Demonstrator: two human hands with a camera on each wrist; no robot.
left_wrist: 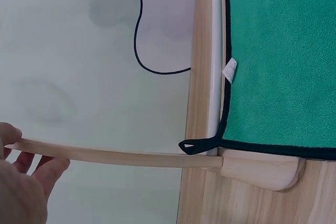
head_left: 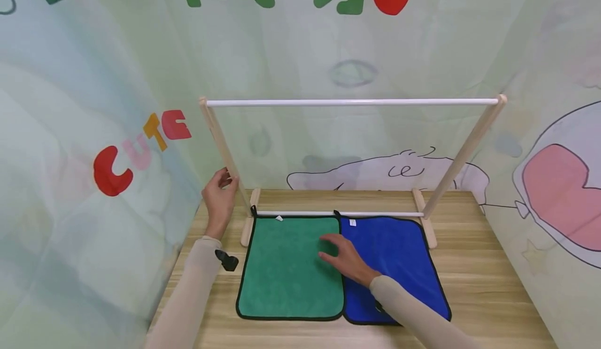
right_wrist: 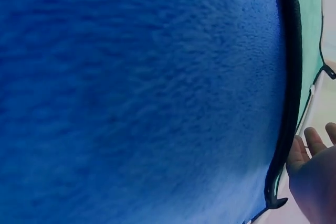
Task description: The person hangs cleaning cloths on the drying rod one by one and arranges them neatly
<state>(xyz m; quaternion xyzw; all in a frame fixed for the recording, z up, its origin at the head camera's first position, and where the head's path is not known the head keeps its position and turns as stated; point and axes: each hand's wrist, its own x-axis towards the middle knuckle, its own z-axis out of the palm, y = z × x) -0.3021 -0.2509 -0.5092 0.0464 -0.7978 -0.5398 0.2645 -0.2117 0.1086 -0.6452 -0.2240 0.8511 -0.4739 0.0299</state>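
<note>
My left hand (head_left: 219, 199) pinches the left wooden post (head_left: 224, 145) of a drying rack; thumb and fingers lie on either side of it in the left wrist view. My right hand (head_left: 346, 257) hovers with relaxed, slightly bent fingers over the seam between two towels, holding nothing. The green towel (head_left: 291, 271) lies flat on the left, and the blue towel (head_left: 385, 244) lies flat beside it, partly covered by the right forearm. Both have black edging, a corner loop and a small white label.
The rack has a white top rail (head_left: 352, 102), a white lower rail (head_left: 380, 214), a right post (head_left: 465, 156) and wooden feet (head_left: 424, 218). It stands at the back of the wooden table (head_left: 497, 286). A printed curtain (head_left: 94, 77) hangs behind and at both sides.
</note>
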